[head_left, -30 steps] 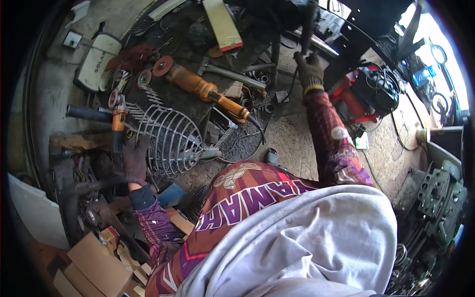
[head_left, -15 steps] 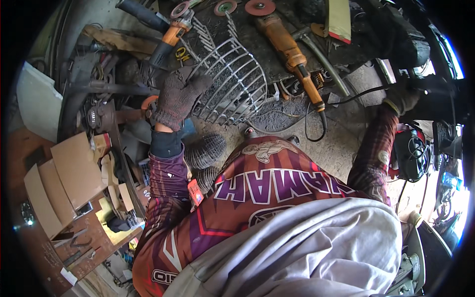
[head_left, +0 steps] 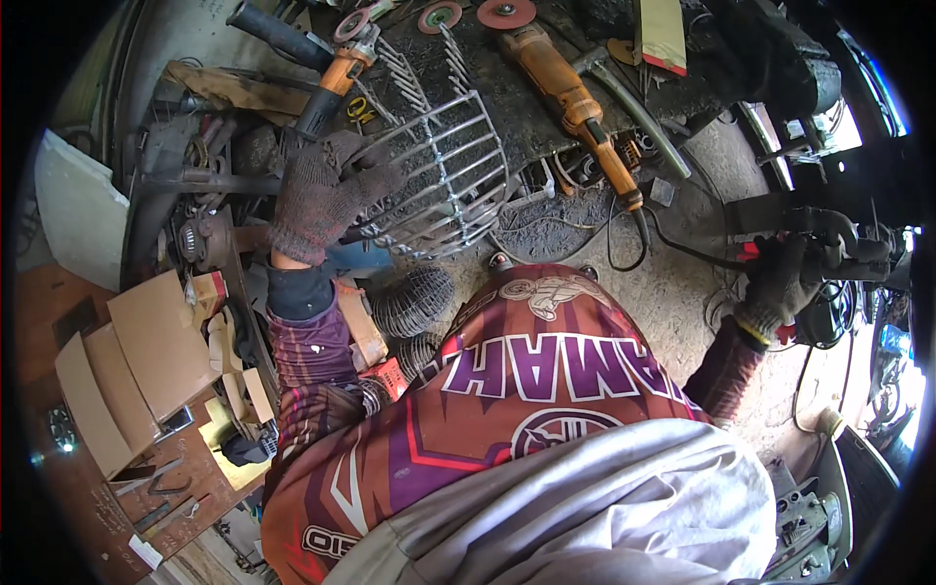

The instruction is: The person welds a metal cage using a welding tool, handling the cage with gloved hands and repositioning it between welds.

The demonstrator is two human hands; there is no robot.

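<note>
In a dark knitted glove, my left hand point(head_left: 327, 200) is closed on the left edge of a curved grille of welded metal rods point(head_left: 444, 180), holding it tilted over the bench edge. My right hand point(head_left: 780, 288), also gloved, is far out to the right beside dark metal fittings point(head_left: 848, 253). Its fingers look curled, but what they hold is hidden. A small angle grinder point(head_left: 341, 73) lies just beyond my left hand. Farther right lies a larger orange angle grinder point(head_left: 565, 93), its cord running toward my right hand.
A bent metal tube point(head_left: 639, 112) lies right of the large grinder. Twisted metal rods point(head_left: 405, 78) rest behind the grille. Cardboard boxes point(head_left: 151, 341) stand at left, and a coil of wire point(head_left: 414, 300) is near my left forearm. A black cable crosses the floor point(head_left: 673, 312).
My right hand has come down and nearer to me. My left hand has shifted left with the grille, which has turned and tilted.
</note>
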